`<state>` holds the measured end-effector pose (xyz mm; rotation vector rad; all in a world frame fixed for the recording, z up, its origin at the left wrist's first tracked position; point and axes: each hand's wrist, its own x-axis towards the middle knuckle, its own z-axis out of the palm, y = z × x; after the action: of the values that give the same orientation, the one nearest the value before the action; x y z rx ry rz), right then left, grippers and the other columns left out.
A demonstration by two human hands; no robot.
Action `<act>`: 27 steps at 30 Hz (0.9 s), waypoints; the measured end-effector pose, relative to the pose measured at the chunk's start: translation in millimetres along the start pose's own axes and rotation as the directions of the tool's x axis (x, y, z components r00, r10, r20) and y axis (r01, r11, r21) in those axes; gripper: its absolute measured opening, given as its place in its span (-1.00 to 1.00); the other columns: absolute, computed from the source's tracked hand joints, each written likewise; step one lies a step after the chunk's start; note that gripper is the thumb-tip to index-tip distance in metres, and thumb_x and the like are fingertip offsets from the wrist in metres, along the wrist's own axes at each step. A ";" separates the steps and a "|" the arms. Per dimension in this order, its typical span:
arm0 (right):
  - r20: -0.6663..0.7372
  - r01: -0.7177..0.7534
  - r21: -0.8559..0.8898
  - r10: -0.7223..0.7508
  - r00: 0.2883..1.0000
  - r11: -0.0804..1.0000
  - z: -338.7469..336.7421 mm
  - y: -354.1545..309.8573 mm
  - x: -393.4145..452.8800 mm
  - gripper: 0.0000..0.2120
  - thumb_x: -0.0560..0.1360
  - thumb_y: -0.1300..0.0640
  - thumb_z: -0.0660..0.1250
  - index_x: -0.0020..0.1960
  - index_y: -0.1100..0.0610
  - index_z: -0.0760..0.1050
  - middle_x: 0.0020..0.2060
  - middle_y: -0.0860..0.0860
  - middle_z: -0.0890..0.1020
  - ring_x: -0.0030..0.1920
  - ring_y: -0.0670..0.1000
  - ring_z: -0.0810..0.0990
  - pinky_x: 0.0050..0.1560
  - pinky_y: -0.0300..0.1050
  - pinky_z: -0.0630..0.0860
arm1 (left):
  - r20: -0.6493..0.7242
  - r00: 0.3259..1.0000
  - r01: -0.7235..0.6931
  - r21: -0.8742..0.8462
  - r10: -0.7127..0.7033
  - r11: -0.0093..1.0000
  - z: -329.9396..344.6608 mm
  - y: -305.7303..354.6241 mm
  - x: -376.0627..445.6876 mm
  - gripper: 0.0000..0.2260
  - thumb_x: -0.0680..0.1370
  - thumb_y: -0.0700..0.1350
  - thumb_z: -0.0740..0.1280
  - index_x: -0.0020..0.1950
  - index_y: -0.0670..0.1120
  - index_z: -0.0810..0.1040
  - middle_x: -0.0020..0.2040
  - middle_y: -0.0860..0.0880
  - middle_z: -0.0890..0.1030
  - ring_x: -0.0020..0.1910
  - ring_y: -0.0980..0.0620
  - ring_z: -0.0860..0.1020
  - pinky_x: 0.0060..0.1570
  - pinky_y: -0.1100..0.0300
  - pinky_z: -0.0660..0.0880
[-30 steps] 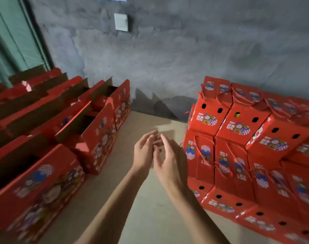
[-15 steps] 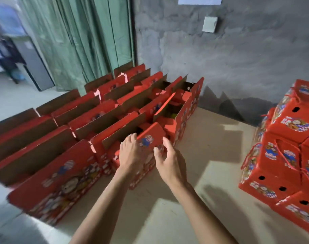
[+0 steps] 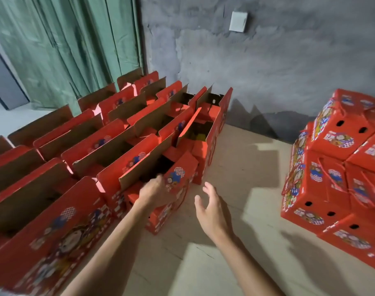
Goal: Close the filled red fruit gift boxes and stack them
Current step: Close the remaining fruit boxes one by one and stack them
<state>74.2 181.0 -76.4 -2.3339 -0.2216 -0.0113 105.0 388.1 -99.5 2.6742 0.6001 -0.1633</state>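
Grey plastered wall [image 3: 267, 67] closes off the back of the room, with a green curtain [image 3: 64, 50] hanging to its left and a small pale switch plate [image 3: 237, 21] fixed high on it. Below the wall a tan surface [image 3: 235, 167] carries everything. Left of the wall's foot, rows of open red boxes [image 3: 109, 135] stand with their brown cardboard flaps upright. Right of them, well apart across bare surface, sits a stack of closed red boxes [image 3: 336, 167], printed with cartoon labels and punched with round holes.

At the near right corner of the open rows stands one open box [image 3: 171, 201]. The left hand [image 3: 155, 193] reaches over its near edge, blurred, resting against the printed front flap [image 3: 180, 174]; whether its fingers curl round the flap or simply press it cannot be told. The right hand [image 3: 210, 208] hovers just right of that box, apart from it, fingers spread and gently bent, holding nothing. Both forearms are bare.
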 end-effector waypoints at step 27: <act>-0.272 -0.117 -0.567 -0.051 0.961 0.815 -196.5 152.6 -107.7 -0.47 0.61 -0.08 0.22 -0.49 0.10 0.40 -0.57 0.05 0.51 -0.56 0.10 0.42 -0.44 -0.16 0.24 | 0.227 0.341 -0.940 0.045 0.912 0.339 81.5 215.8 -197.3 -0.74 0.54 -0.15 0.29 0.22 -0.09 0.49 0.08 -0.06 0.65 0.00 -0.15 0.61 -0.03 0.00 0.54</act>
<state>4.7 -80.2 -55.8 -2.9078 -0.0326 -0.4460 18.2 99.9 -59.9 2.6473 -1.1305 -0.0895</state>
